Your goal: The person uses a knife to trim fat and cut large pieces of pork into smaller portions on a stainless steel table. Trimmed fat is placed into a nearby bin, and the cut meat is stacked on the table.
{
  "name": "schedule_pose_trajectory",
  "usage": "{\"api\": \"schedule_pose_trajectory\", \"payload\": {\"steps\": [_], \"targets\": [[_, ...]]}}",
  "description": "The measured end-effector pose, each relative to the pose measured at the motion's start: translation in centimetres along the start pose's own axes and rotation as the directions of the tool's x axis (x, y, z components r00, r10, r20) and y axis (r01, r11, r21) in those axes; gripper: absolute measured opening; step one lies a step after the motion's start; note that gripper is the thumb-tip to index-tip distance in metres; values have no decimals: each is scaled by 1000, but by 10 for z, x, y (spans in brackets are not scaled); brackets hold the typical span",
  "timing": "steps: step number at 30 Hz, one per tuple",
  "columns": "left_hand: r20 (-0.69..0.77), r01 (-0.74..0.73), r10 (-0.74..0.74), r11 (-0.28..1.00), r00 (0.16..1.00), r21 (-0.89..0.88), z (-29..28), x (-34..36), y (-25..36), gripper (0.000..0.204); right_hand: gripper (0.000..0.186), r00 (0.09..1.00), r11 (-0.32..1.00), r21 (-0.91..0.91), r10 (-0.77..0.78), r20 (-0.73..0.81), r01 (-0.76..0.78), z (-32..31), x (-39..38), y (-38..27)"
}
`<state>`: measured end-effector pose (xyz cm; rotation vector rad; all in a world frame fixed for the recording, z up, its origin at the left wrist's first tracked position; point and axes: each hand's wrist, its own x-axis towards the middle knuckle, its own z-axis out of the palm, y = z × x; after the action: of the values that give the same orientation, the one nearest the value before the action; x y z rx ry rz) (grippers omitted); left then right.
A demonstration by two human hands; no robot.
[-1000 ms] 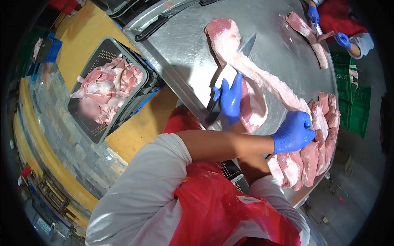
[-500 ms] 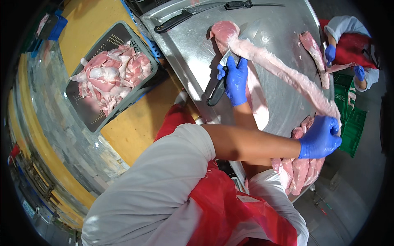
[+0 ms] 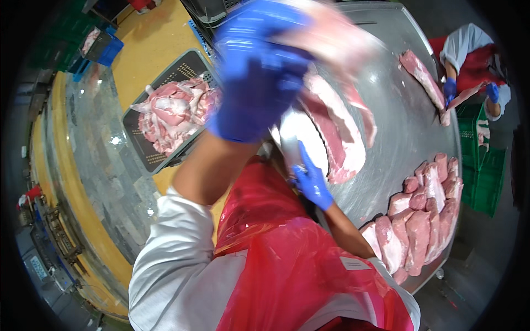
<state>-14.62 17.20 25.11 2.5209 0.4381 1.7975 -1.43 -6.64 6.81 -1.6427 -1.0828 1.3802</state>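
My left hand (image 3: 256, 77), blue-gloved and smeared by motion, is raised in front of the table's far left part. It is closed on a blurred strip of pale meat and fat (image 3: 334, 41) that trails off to the right. Below it, my right hand (image 3: 313, 183), also gloved, is low by the table's near left edge. A blurred grey blade of a knife (image 3: 289, 135) shows beside its fingers; the handle is hidden. Just right of that hand lies a long slab of meat (image 3: 338, 140) with white fat on it. A narrow piece hangs along its right side.
Several meat cuts (image 3: 408, 237) are piled on the metal table (image 3: 408, 138) at right. A grey crate (image 3: 185, 69) of trimmings stands left. Across the table a co-worker (image 3: 477, 63) in blue gloves handles a long meat piece (image 3: 419, 77) beside green crates (image 3: 486, 182).
My left hand has swung from the pile at right up to the far left, taking the strip along. My right hand has come down toward me. The view has shifted, baring the pile.
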Motion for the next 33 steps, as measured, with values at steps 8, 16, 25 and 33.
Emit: {"api": "schedule_pose_trajectory", "payload": {"steps": [8, 16, 25, 33], "targets": [[284, 668, -787, 207, 548, -715, -208, -8, -98, 30, 72, 877, 983, 175, 138, -461, -62, -68, -128, 94], [643, 224, -762, 641, 75, 734, -120, -241, -202, 32, 74, 710, 705, 670, 348, -612, 231, -46, -126, 110], [916, 227, 14, 967, 400, -114, 151, -155, 24, 59, 76, 609, 702, 660, 408, -680, 266, -15, -102, 89], [861, -20, 214, 973, 462, -231, 214, -171, 47, 54, 76, 449, 660, 655, 491, -747, 369, 21, -52, 75]]}}
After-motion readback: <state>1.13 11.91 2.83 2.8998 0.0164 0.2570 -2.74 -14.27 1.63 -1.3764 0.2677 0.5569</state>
